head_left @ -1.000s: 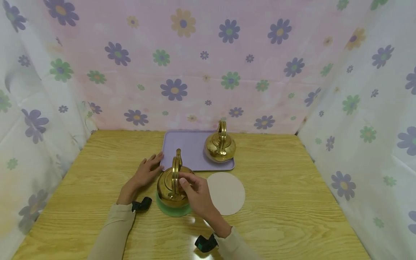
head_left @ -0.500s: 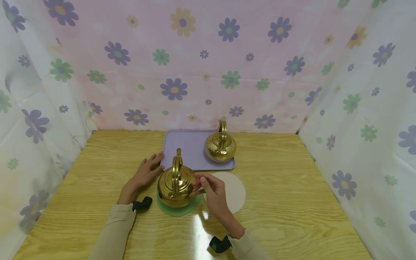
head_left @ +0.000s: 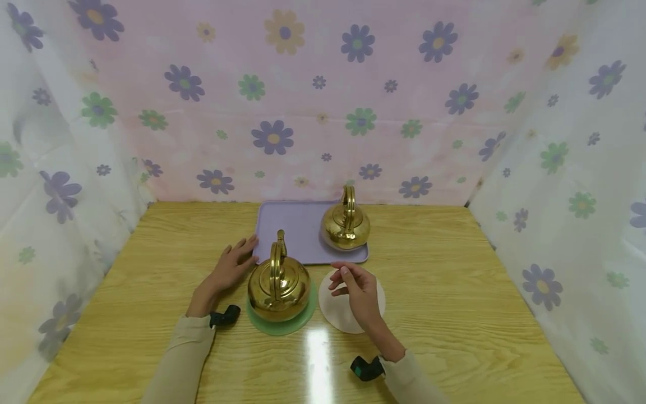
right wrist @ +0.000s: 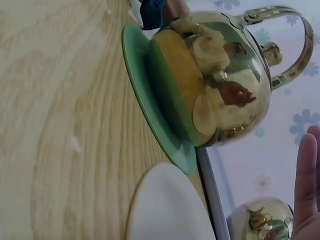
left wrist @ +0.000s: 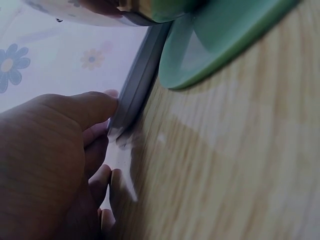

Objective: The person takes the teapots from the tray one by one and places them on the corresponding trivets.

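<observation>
A shiny gold kettle (head_left: pixel 278 289) stands upright on a round green mat (head_left: pixel 282 328), its handle raised and its spout facing the back. My left hand (head_left: pixel 232 268) lies just left of it with fingers extended, fingertips at the front left corner of a lilac tray (head_left: pixel 287 224). In the left wrist view, the thumb touches the tray's edge (left wrist: pixel 135 85). My right hand (head_left: pixel 359 289) hovers over a round cream mat (head_left: pixel 338 314), fingers loosely bent and holding nothing. A second gold kettle (head_left: pixel 345 227) sits on the tray's right part.
All of this stands on a wood-grain table (head_left: pixel 434 280). A flowered curtain (head_left: pixel 313 101) hangs behind the table and along both sides. Black wrist cameras are strapped to both wrists, the right one (head_left: pixel 367 368) close over the table.
My right hand has let go of the front kettle's handle and moved right, over the cream mat. The kettle stays on the green mat, and my left hand keeps its place.
</observation>
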Motion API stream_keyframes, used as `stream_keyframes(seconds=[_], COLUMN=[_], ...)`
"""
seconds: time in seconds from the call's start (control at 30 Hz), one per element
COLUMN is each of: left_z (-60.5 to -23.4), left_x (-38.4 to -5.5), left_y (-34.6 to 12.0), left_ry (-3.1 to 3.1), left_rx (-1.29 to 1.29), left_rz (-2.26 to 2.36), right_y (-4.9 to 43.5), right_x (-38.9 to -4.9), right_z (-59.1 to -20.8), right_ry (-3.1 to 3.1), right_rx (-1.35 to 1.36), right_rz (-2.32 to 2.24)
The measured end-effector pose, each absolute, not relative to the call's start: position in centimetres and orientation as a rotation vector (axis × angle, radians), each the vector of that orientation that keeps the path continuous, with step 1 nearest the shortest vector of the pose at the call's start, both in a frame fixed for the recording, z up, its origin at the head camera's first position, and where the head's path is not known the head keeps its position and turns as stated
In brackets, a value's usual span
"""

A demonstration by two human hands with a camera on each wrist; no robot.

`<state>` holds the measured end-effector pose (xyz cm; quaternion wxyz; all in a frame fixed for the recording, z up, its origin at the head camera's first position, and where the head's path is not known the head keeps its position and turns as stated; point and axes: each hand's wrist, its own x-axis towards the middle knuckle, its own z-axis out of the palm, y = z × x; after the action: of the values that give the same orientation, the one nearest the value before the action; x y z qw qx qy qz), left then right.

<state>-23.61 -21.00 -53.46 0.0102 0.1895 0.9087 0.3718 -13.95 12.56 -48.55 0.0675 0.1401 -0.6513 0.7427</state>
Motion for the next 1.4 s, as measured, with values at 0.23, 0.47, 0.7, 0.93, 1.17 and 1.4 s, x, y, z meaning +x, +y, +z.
stream_keyframes(seconds=[0.23,0.47,0.7,0.93,1.17,1.4], left_z=[-53.5,-53.4,-53.4,-53.7,-53.7,-53.3], left_x=[-23.8,-23.6,-23.6,-23.6,-23.5,-23.4], left_y=[-20.8,-20.8,-20.9,-21.2,-21.2,-21.2], left_ry=[2.831,2.829,2.825,2.812,2.802,2.794], left_rx=[0.602,0.591,0.594,0.587,0.581,0.574], left_rz=[1.170,1.168,1.178,1.206,1.225,1.224], right_y=[14.1,15.2,16.2,17.2,17.8,17.7], right_x=[-14.8,-16.5,-18.6,-20.5,-21.9,-22.9], right_z=[-48.4,-48.0,-47.8,-47.5,-46.9,-46.3], right_ry=[-1.983,-1.928,-1.761,-1.686,-1.603,-1.561], right_rx=[0.371,0.278,0.144,0.085,0.128,0.093], right_rz=[2.244,2.217,2.237,2.227,2.287,2.284])
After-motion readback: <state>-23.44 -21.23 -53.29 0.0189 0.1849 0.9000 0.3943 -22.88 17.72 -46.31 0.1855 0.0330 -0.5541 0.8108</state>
